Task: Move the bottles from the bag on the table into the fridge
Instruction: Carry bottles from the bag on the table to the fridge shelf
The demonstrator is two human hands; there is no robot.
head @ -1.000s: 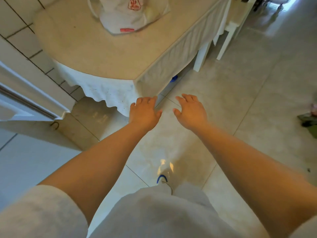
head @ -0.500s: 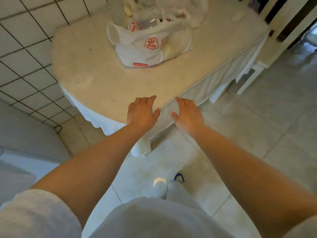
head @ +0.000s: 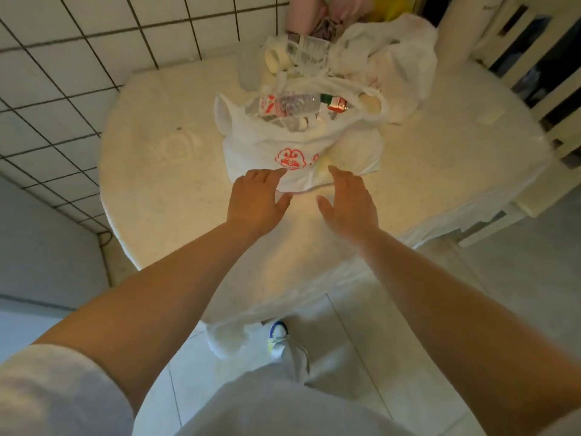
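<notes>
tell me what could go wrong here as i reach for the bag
1. The bag is soft and open at the top, with a clear bottle lying loose across the mouth; tugging the bag may roll it out.
2. Both the left hand and right hand are open at the bag's near side, not at the handles, so a grab could crumple it.
3. Clutter behind crowds the bag; pushing may knock it.
</notes>
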